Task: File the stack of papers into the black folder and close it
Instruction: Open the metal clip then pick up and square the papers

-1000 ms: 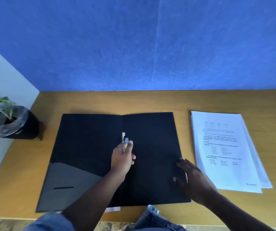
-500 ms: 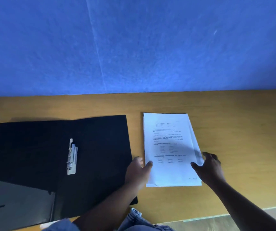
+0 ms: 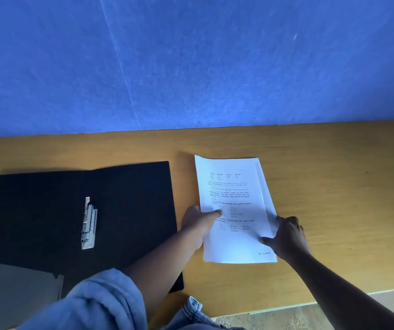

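Papers [image 3: 233, 186] pinched between both hands, left [image 3: 197, 221] and right [image 3: 286, 236] edges gripped.

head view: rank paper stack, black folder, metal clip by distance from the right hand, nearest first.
From the right hand:
1. Paper stack: gripped at its right edge, touching.
2. Black folder: open flat, left of the stack, beyond the left hand.
3. Metal clip: on the folder's spine, farthest left.
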A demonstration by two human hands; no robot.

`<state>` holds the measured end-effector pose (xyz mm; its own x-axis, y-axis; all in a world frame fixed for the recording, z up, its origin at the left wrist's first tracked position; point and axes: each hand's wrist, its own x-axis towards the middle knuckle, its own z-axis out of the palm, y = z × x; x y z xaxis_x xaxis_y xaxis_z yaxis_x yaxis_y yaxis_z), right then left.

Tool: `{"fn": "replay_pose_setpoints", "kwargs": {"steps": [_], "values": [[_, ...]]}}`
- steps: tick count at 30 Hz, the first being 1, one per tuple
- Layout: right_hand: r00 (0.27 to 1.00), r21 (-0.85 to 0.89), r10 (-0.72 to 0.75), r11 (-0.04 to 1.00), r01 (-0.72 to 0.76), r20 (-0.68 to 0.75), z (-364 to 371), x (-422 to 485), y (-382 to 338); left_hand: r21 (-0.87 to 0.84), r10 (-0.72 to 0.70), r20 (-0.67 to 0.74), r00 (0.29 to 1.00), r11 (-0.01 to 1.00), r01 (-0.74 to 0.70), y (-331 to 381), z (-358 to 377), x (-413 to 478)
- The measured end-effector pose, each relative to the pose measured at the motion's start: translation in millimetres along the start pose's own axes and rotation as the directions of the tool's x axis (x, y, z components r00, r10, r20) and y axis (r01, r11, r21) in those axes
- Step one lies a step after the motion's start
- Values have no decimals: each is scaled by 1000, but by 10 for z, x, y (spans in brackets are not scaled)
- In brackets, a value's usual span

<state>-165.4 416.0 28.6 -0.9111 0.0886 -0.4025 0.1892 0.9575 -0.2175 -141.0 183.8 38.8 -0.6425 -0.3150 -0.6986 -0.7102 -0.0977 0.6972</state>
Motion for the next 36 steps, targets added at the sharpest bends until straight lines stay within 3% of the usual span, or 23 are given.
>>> {"fn": "replay_pose_setpoints", "kwargs": {"steps": [7,12,15,18,20,22,25,32,36], "values": [[1000,-1,-4,1000,4,-9,11,1,19,67,27,217,976,997,-42,56,-122,72],[999,-7,-1,1000,1,34,-16,29,36,85,104,239,965,988,-128,0,-166,46],[999,178,22,984,-30,49,-101,79,22,-10,144,254,956,989,-147,-39,-272,24],[991,520,47,847,-107,127,-303,40,-84,-128,160,284,945,983,-128,-111,-469,-25],[938,710,-98,681,-179,331,-429,-47,-173,-197,178,314,932,973,-120,-165,-643,-76],[839,796,-284,549,-253,463,-495,-144,-269,-274,204,339,919,955,-111,-212,-820,-129],[769,847,-414,437,-302,488,-423,-248,-456,-343,244,335,910,931,-123,-241,-1130,-205],[680,883,-574,389,-263,456,71,-588,-1166,-316,211,238,948,940,-130,-461,-1831,-296],[775,915,-500,317,-251,386,304,-747,-1565,-302,183,152,971,944,-131,-585,-2215,-369]]}}
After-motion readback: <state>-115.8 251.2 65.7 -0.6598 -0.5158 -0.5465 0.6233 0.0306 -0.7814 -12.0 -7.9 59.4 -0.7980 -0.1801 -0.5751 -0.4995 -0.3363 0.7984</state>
